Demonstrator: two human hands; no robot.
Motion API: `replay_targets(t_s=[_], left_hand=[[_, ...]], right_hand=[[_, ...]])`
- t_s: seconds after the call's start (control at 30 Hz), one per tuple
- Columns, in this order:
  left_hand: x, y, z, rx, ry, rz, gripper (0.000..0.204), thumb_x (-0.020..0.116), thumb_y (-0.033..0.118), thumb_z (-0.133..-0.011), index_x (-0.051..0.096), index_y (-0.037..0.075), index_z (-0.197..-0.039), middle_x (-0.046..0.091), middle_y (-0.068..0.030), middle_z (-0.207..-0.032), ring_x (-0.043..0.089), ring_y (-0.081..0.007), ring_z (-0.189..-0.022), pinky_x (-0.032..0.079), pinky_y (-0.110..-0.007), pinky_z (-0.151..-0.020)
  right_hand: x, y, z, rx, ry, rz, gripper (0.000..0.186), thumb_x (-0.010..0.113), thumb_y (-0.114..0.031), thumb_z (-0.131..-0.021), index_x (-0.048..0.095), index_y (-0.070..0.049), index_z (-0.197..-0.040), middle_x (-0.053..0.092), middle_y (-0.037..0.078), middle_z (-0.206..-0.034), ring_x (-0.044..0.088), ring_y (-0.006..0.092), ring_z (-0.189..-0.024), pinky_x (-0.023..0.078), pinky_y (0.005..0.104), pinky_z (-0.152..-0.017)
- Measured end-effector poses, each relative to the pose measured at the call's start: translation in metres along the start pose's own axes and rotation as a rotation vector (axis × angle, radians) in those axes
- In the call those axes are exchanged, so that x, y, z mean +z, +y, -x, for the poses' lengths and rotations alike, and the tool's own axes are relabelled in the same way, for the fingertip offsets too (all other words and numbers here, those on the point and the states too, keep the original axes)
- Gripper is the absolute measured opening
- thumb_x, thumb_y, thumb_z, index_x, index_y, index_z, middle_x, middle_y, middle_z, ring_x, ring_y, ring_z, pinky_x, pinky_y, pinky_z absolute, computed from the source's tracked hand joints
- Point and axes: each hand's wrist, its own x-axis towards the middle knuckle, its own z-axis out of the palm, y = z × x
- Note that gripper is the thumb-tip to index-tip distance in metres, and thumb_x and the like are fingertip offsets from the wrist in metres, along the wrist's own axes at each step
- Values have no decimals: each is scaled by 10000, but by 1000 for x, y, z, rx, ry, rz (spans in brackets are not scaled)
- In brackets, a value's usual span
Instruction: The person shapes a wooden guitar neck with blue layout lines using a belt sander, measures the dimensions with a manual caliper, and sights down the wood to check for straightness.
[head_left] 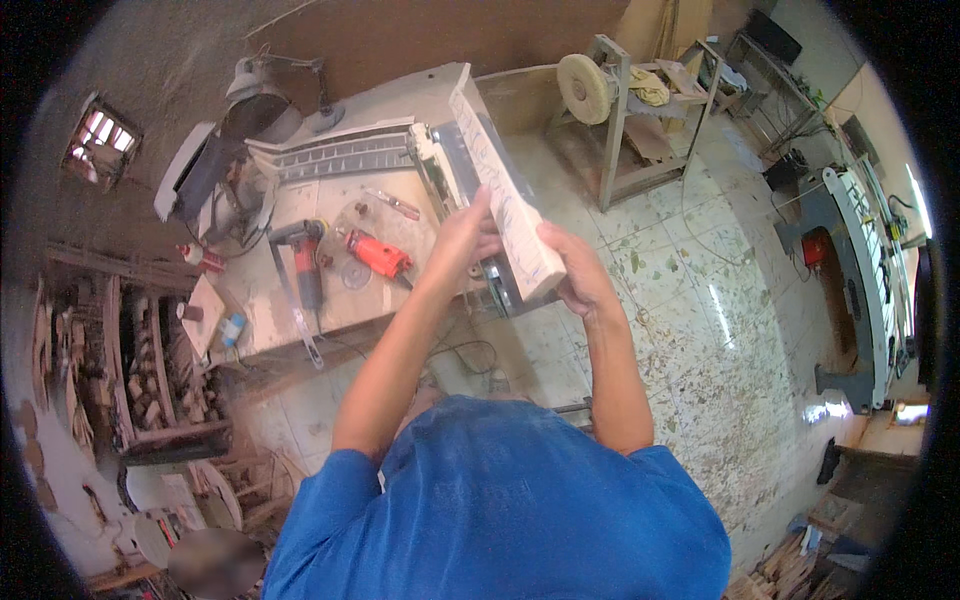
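A long pale wooden piece [505,205] with blue marks along its face is held up in front of me, tilted, its near end thick and blocky. My left hand [463,238] is closed on its left side, and my right hand [582,268] grips its right side close to the near end. Some of my fingers are hidden by the wood. Behind and under it, partly covered, is a bench machine [437,172] with a dark metal surface at the edge of the workbench [345,338].
On the bench lie a red power tool [378,254], an angle grinder [305,265], a utility knife [392,204] and a desk lamp [262,105]. A stand with a round buffing wheel [586,88] is beyond. A large machine [845,270] stands right; wood scraps [150,375] fill a rack left.
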Motion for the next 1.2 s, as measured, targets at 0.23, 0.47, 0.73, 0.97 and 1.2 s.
replay_targets(t_s=[0.23,0.47,0.73,0.97,1.2], left_hand=[[61,-15,-21,43,-57,272,360,666,320,-1013,607,-3,-1162,718,-138,-984,721,-204,-874,619,-353,-755],[45,-16,15,459,22,-163,281,715,264,-987,625,10,-1068,716,-81,-886,688,-127,-737,589,-296,-657],[-4,17,99,711,-14,-163,391,715,187,-974,527,-40,-1231,704,-100,-1034,697,-156,-929,571,-311,-826],[-71,40,212,793,-21,-106,358,596,186,-1033,513,-43,-1296,714,-176,-1173,704,-188,-980,590,-330,-864],[-152,31,318,754,3,19,408,527,129,-1030,472,-58,-1389,674,-220,-1277,704,-245,-1047,589,-373,-914]], right_hand=[[-35,30,-2,49,-132,-437,521,515,-373,-1046,542,5,-1402,692,129,-1268,702,243,-1101,582,398,-929],[-28,30,12,99,-306,-286,526,515,-353,-1050,513,29,-1411,681,161,-1263,705,263,-1099,588,411,-945],[71,21,28,57,-371,74,592,670,-170,-926,456,33,-1439,656,170,-1204,705,266,-1037,588,405,-913],[181,52,76,26,-511,131,498,695,-119,-881,515,38,-1318,682,160,-1080,734,239,-845,626,380,-743],[288,96,152,67,-547,122,429,719,-139,-886,557,40,-1240,702,129,-963,737,225,-701,635,324,-616]])
